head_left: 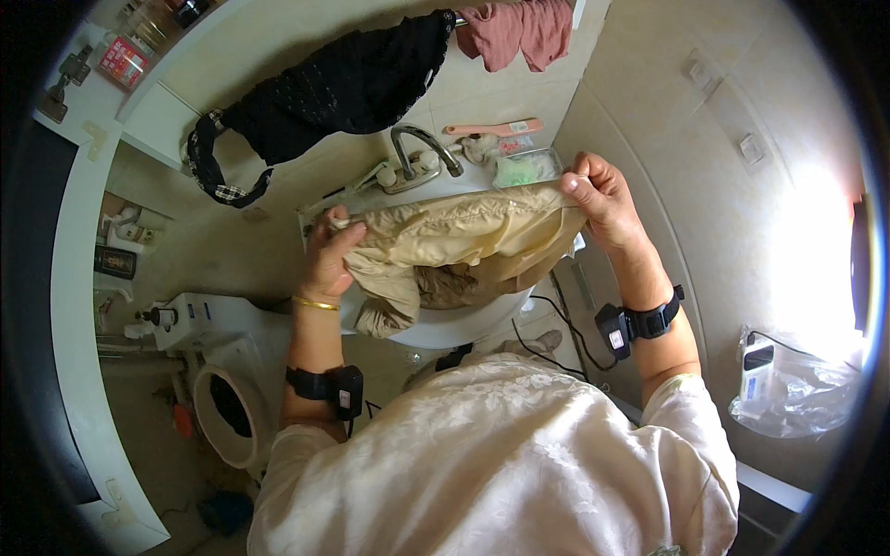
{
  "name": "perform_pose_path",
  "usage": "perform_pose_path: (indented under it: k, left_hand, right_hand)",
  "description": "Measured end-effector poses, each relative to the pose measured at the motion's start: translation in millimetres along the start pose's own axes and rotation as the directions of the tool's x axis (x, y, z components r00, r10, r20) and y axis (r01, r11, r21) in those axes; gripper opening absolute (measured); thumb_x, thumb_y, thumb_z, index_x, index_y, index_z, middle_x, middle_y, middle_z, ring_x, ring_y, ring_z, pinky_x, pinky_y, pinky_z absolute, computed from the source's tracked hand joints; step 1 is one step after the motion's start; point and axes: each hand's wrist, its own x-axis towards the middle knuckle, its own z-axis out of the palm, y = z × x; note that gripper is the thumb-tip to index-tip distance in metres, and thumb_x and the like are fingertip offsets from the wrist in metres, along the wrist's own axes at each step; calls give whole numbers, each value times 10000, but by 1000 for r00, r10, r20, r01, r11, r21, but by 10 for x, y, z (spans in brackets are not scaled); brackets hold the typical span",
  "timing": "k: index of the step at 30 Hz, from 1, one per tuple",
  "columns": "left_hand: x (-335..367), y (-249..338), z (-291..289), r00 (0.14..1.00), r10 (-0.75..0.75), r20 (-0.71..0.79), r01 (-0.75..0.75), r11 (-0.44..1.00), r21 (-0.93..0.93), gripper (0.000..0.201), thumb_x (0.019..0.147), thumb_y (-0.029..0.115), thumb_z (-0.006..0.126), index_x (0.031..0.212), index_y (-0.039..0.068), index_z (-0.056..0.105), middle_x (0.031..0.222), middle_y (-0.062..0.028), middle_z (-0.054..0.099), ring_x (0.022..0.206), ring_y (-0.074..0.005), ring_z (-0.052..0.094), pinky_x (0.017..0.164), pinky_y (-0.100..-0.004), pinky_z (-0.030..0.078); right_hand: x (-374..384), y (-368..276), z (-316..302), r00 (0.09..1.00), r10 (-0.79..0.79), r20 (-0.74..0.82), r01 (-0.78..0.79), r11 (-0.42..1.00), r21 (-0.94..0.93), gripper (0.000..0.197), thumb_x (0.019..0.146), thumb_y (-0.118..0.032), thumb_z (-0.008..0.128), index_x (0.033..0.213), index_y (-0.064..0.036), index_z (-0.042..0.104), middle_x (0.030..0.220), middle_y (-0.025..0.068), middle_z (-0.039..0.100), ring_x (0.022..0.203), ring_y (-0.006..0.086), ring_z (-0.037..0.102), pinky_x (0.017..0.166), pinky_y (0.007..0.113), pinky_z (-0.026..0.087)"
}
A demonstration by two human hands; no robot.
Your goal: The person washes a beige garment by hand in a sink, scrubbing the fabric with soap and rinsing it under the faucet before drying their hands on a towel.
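Over the white washbasin [434, 335], a beige garment [464, 232] is stretched out between my two hands. My left hand [326, 252] is closed on its left end, with cloth bunched under the fingers. At the far right corner, my right hand [604, 199] pinches the edge between thumb and fingers. The garment's upper edge runs nearly straight from hand to hand. Its lower folds hang into the basin, and a darker, wet-looking part shows in the middle. Most of the basin's inside is hidden. Behind the cloth stands a chrome tap [422, 139].
A pink-handled brush [491, 128] and a clear soap box [527, 169] lie behind the basin. Black patterned cloth [343, 93] and a pink towel [515, 33] hang above. A toilet [227, 408] stands left; a plastic bag [793, 394] hangs on the right wall.
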Motion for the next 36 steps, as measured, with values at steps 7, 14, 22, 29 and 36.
perform_pose_path:
  k: [7,14,22,29,36]
  left_hand:
    - [42,-1434,110,833,-524,176,551,812,-193,227,755,-27,526,923,79,414,942,-113,538,861,-284,587,699,-380,540]
    - [26,-1902,47,857,-515,-22,498,838,-223,259,734,-68,496,908,103,407,958,-118,550,932,-273,565,774,-383,498]
    - [74,-1952,94,875,-483,-24,451,833,-319,220,721,-55,483,908,58,454,1006,-119,555,943,-241,537,834,-348,460]
    - [-56,-1802,241,864,-502,24,502,859,-97,298,763,159,671,1023,64,562,999,-64,570,967,-173,527,847,-307,428]
    - [-92,-1854,274,808,-578,-112,578,815,-39,264,811,165,625,1040,65,537,1014,-44,533,916,-165,525,784,-299,442]
  right_hand:
    - [-152,1404,-639,989,-17,-149,-141,231,-963,360,661,-164,702,982,-87,556,1075,134,541,1010,326,488,839,436,393]
    - [-661,1512,-183,986,-159,-42,-10,198,-980,450,780,-361,587,1181,-174,505,1333,207,320,1252,413,234,993,545,209]
    - [-831,1671,-432,948,283,150,104,171,-980,689,764,-477,581,1358,-298,283,1442,165,117,1316,404,86,1026,562,148]
    - [73,1518,-876,966,255,38,-72,407,-911,457,740,-177,619,1186,-172,520,1187,153,498,1055,306,510,861,371,432]
    - [562,1964,-961,958,279,62,38,92,-995,375,745,-52,549,1109,-143,560,1145,103,541,1008,259,551,808,359,465]
